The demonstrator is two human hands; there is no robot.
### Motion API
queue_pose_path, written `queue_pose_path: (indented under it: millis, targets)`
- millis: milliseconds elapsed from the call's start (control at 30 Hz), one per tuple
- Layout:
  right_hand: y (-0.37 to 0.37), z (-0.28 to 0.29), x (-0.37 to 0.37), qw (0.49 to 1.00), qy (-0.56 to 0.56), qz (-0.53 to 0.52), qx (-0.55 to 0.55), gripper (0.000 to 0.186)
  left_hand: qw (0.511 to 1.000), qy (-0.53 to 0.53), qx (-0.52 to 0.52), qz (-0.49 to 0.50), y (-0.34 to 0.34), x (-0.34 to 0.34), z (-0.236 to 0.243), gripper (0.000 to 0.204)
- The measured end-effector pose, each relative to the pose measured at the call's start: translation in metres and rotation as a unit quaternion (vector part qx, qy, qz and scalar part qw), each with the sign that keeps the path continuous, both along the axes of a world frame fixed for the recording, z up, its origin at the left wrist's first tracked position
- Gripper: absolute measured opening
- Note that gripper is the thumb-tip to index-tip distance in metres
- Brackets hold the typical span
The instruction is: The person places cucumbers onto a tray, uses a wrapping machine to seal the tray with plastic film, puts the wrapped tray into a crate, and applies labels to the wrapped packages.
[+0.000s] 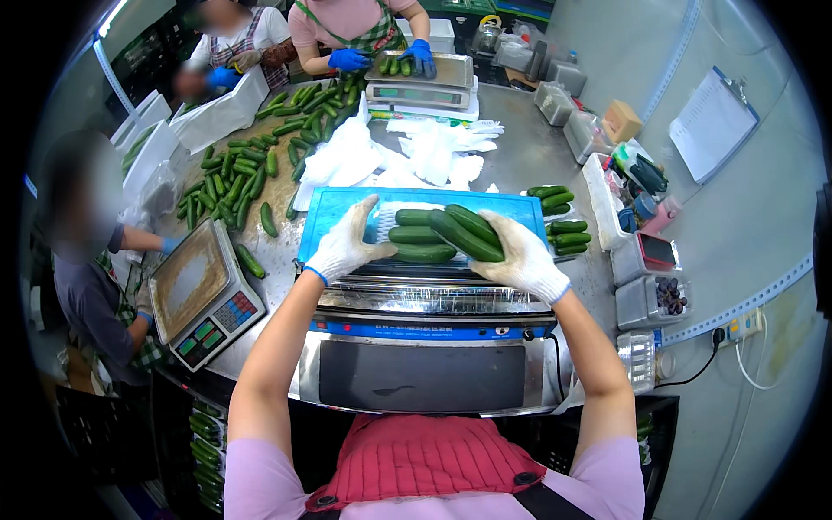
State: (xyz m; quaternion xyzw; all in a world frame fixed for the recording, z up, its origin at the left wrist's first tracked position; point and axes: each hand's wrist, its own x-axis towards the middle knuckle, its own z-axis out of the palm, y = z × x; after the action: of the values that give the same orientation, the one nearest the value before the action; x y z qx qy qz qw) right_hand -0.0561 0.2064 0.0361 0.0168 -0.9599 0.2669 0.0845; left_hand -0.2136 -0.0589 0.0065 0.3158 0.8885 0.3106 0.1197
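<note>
Both hands in white gloves, over the blue-topped machine [325,221]. Right hand [520,256]: thumb and fingers curled round the right ends of two cucumbers [468,232], which lie slanted across the right side of the set. Left hand [344,243]: thumb and fingers spread wide, gap facing right, thumb by the left end of the nearest cucumber [423,253]. Can't tell if it's touching. Other cucumbers of the set lie sideways between the hands, white ribbed material [386,224] showing at their far left; type unclear.

Around it: two more cucumber groups [568,236] just right of the machine, crumpled white material [438,149] beyond it. Big loose cucumber pile [232,184] far left, one scale [195,286] left, another [420,94] far side, where a co-worker's blue-gloved hands [421,59] handle cucumbers. Clipboard [712,126] on the right wall.
</note>
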Motion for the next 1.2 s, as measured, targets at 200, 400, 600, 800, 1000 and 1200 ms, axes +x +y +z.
queue_pose_path:
  millis: [200, 400, 600, 800, 1000, 1200]
  targets:
    - [-0.025, -0.006, -0.053, 0.996, 0.055, 0.062, -0.034, 0.07, 0.996, 0.088, -0.001, -0.012, -0.017, 0.011, -0.014, 0.096]
    - [-0.012, -0.007, -0.038, 0.837, -0.049, 0.078, -0.539, 0.046, 0.995, 0.086, -0.045, -0.023, -0.008, 0.019, 0.002, 0.089]
    - [-0.018, -0.033, -0.024, 0.988, 0.004, 0.006, -0.157, 0.062, 0.996, 0.075, -0.04, -0.032, -0.003, 0.02, 0.004, 0.066]
    - [-0.031, -0.039, -0.032, 0.994, 0.01, -0.013, -0.113, 0.061, 0.998, 0.041, 0.044, -0.019, -0.008, 0.01, -0.01, 0.041]
    - [-0.03, -0.019, -0.032, 0.993, 0.045, 0.005, -0.108, 0.066, 0.965, -0.186, 0.184, 0.01, -0.001, 0.009, 0.019, 0.034]
    - [-0.028, -0.009, -0.027, 0.998, 0.058, 0.019, -0.024, 0.068, 0.95, -0.242, 0.194, 0.033, 0.015, 0.018, 0.048, 0.04]
